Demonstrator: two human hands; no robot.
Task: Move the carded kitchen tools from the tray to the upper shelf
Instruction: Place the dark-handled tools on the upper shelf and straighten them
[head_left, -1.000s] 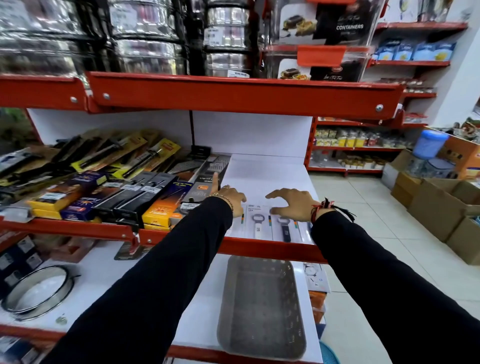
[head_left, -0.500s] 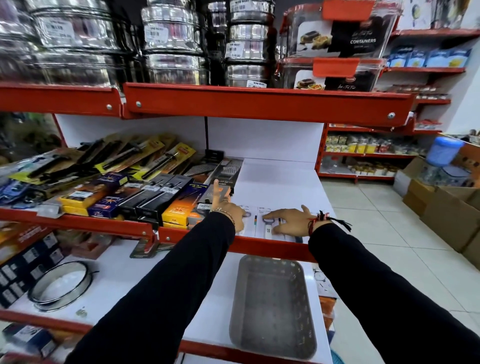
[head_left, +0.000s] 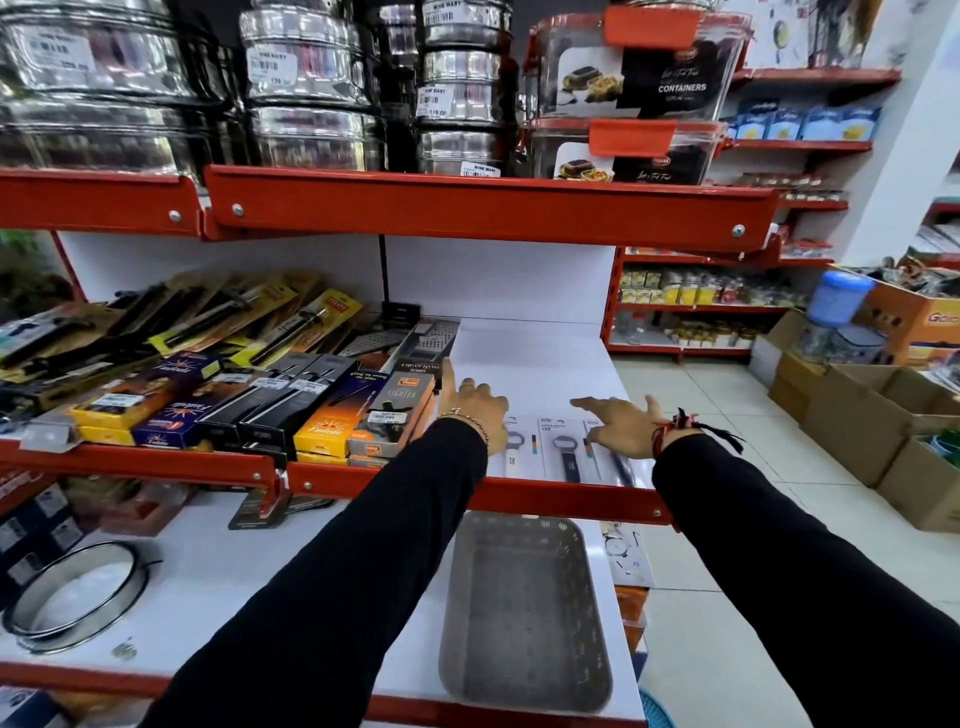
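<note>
Closest to us, the grey rectangular metal tray (head_left: 524, 618) sits bare on the lower white shelf (head_left: 260, 582). Up on the red-edged upper shelf (head_left: 519, 496), the white carded kitchen tools (head_left: 563, 447) lie flat by the front lip. Our left hand (head_left: 475, 410) is spread, gripping nothing; our right hand (head_left: 618, 423) presses flat on the cards, released too. Risk? A careless nudge slides cards over that lip, or our left sleeve knocks the orange lighter boxes (head_left: 392, 415) alongside.
</note>
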